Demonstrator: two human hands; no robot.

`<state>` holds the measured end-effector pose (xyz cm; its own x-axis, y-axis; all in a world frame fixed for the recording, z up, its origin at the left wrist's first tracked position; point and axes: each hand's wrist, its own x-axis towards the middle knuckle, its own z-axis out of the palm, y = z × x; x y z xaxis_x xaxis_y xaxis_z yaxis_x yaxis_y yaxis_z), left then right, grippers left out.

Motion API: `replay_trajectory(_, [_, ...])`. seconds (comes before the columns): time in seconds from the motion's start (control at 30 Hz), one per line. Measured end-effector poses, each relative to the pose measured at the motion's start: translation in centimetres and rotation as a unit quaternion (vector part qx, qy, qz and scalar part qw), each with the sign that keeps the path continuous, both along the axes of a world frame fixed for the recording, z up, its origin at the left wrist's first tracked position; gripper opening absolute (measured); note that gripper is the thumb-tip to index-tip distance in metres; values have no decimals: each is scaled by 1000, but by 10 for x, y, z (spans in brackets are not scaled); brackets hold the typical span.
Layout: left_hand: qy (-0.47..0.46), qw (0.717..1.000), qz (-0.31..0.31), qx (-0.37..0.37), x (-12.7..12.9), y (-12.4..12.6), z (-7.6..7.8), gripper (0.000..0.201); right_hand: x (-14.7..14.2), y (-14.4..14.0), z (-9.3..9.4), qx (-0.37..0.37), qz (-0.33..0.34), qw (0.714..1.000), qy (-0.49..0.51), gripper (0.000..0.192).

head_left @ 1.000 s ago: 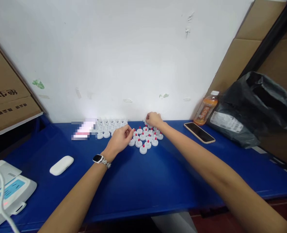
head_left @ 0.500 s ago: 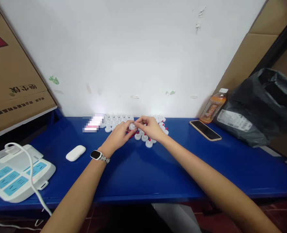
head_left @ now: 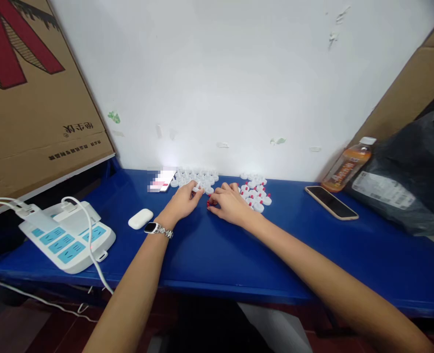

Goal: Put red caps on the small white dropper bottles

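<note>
The cardboard box (head_left: 29, 83) leaning at your left carries a broad red mark and dark printed characters, too small and turned to read. The orange drink bottle (head_left: 345, 169) by the wall has a printed label that cannot be made out, and it looks mostly full under its white cap. The black plastic bag (head_left: 411, 171) beside it bears a white shipping label, also unreadable; what it holds is hidden. A blurred pink and white card (head_left: 160, 179) lies by the wall.

Your left hand (head_left: 183, 203), with a watch (head_left: 154, 228) on its wrist, pinches one small white plastic cap (head_left: 197, 187) between thumb and fingertips, just above the blue table (head_left: 217, 250). Your right hand (head_left: 229, 203) rests curled on the table just beside it, fingertips closed on small red pieces (head_left: 208, 204); whether it grips them I cannot tell. Plain white caps (head_left: 198, 175) sit in a cluster behind your left hand, red-tipped caps (head_left: 255, 191) just right of your right hand. A smartphone (head_left: 331, 202) lies face up, a white earbud case (head_left: 140, 218) and a power strip (head_left: 68, 238) to your left
</note>
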<state>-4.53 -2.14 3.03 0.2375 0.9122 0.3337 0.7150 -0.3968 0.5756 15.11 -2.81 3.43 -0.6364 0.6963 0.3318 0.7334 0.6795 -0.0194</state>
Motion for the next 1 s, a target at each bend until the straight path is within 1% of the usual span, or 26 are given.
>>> replay_trajectory(0.17, [-8,1000,-8,-7,0,0,-2,28,-9,4,-5,11,-7,1000,-26,15])
replay_trajectory(0.27, [-5,1000,-14,-7,1,0,-3,28,-7,4,-7,10,-7,1000,-22,14])
replay_trajectory(0.33, [-9,1000,-16,-13,3,0,-4,29,-3,2,-5,1,-5,1000,-8,13])
replay_trajectory(0.4, [-15,999,-22,-22,6,-2,-3,29,4,0,-1,-16,-1,999,31,11])
replay_trajectory(0.47, [-20,999,-34,-26,10,-4,-2,30,11,0,5,-47,-7,991,121,10])
replay_trajectory(0.5, [-23,999,-42,-25,13,-6,-2,30,15,0,7,-71,-15,980,184,10])
replay_trajectory(0.53, [-24,998,-51,-23,15,-7,-1,31,18,0,9,-96,-24,963,251,9])
replay_trajectory(0.6, [-26,997,-66,-17,20,-9,-1,33,24,1,10,-140,-40,916,374,11])
replay_trajectory(0.67, [-20,997,-80,-11,25,-10,-3,34,28,3,7,-164,-43,874,455,13])
replay_trajectory(0.7, [-16,996,-85,-7,28,-10,-3,35,29,4,4,-168,-40,861,479,14])
replay_trajectory(0.77, [-7,995,-95,0,32,-11,-5,35,28,5,-1,-165,-34,846,506,17])
replay_trajectory(0.9, [7,993,-115,6,40,-15,-4,32,24,4,-6,-148,-38,830,537,14])
replay_trajectory(1.0, [9,993,-120,7,44,-17,-4,31,19,1,-7,-167,-33,815,554,13])
